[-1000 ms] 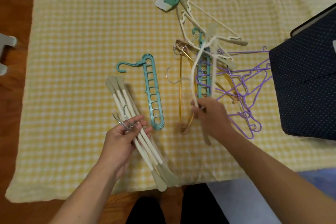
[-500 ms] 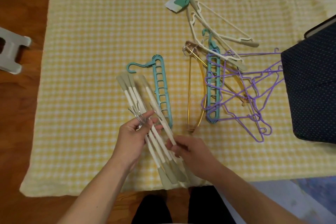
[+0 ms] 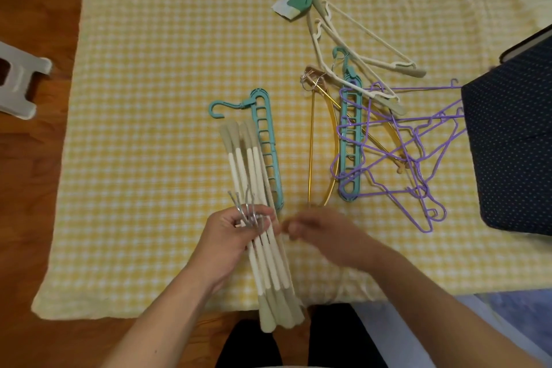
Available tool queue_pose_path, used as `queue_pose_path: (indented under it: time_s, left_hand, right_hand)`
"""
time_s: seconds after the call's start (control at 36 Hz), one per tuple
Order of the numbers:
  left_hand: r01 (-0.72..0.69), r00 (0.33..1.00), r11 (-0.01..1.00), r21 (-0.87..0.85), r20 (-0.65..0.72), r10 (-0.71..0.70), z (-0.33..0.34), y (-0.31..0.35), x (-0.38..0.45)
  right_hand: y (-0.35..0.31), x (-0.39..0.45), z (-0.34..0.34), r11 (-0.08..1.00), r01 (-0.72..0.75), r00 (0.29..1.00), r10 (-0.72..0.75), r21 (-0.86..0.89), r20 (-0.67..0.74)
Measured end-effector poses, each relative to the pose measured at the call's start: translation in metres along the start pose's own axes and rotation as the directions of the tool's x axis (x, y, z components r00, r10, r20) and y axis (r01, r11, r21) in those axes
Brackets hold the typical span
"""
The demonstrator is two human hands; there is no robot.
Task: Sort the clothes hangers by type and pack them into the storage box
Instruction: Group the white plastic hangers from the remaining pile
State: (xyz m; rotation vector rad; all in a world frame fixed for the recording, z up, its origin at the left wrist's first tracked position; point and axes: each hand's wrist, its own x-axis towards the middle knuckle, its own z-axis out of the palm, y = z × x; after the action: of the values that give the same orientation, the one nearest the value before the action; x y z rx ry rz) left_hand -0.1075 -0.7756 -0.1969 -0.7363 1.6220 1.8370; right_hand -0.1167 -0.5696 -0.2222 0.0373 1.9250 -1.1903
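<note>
Gripping a bundle of cream plastic hangers with grey tips (image 3: 263, 251) at their metal hooks, the left hand (image 3: 227, 245) keeps its fingers curled around them above the yellow checked cloth (image 3: 155, 129). The right hand (image 3: 322, 233) sits just beside, blurred; I cannot tell how its fingers lie. The dark dotted fabric storage box (image 3: 513, 140) stands well apart, at right.

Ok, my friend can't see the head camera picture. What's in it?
The left hand grips a bundle of cream hangers over a yellow checked cloth, the right hand beside it. Teal, gold and purple hangers lie tangled to the right.
</note>
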Motion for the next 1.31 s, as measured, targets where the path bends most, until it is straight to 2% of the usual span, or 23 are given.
queue_pose_path:
  time_s: [0.08, 0.14, 0.28, 0.39, 0.5, 0.69, 0.83, 1.11, 1.22, 1.31]
  left_hand:
    - [-0.011, 0.995, 0.996, 0.083, 0.097, 0.003, -0.001, 0.000, -0.004]
    - [-0.032, 0.987, 0.986, 0.163, 0.161, 0.005, -0.001, 0.002, -0.007]
    - [-0.010, 0.956, 0.967, 0.255, 0.287, -0.065, 0.003, 0.005, -0.014]
    - [-0.056, 0.949, 0.930, 0.364, 0.309, -0.064, 0.000, 0.003, -0.014]
    - [-0.031, 0.956, 0.957, 0.289, 0.289, -0.056, -0.001, 0.000, -0.017]
    - [0.039, 0.969, 0.955, 0.293, 0.223, -0.108, 0.000, -0.011, -0.019]
    - [0.039, 0.968, 0.954, 0.298, 0.224, -0.110, -0.001, -0.014, -0.018]
    - [0.001, 0.975, 0.956, 0.294, 0.213, -0.066, -0.002, -0.010, -0.011]
    - [0.005, 0.996, 0.970, 0.244, 0.087, -0.027, -0.003, -0.006, -0.009]
    - [-0.002, 0.998, 0.993, 0.120, -0.065, 0.010, -0.005, -0.001, -0.004]
  right_hand:
    - [-0.011, 0.028, -0.030, 0.971, -0.097, 0.945, 0.159, 0.220, -0.286]
    - [-0.019, 0.051, -0.049, 0.956, -0.119, 0.908, 0.214, 0.268, -0.359]
    - [-0.031, 0.091, -0.080, 0.904, -0.166, 0.896, 0.306, 0.395, -0.323]
    - [-0.034, 0.097, -0.086, 0.888, -0.130, 0.908, 0.285, 0.440, -0.307]
    - [-0.032, 0.095, -0.080, 0.804, -0.125, 0.898, 0.341, 0.582, -0.279]
    - [-0.041, 0.094, -0.071, 0.852, -0.208, 0.830, 0.413, 0.480, -0.374]
    - [-0.046, 0.096, -0.064, 0.872, -0.128, 0.871, 0.326, 0.472, -0.367]
    - [-0.032, 0.101, -0.065, 0.866, -0.132, 0.866, 0.338, 0.482, -0.369]
    - [-0.023, 0.094, -0.058, 0.869, -0.104, 0.872, 0.313, 0.484, -0.376]
    - [-0.008, 0.081, -0.043, 0.870, -0.149, 0.898, 0.318, 0.470, -0.305]
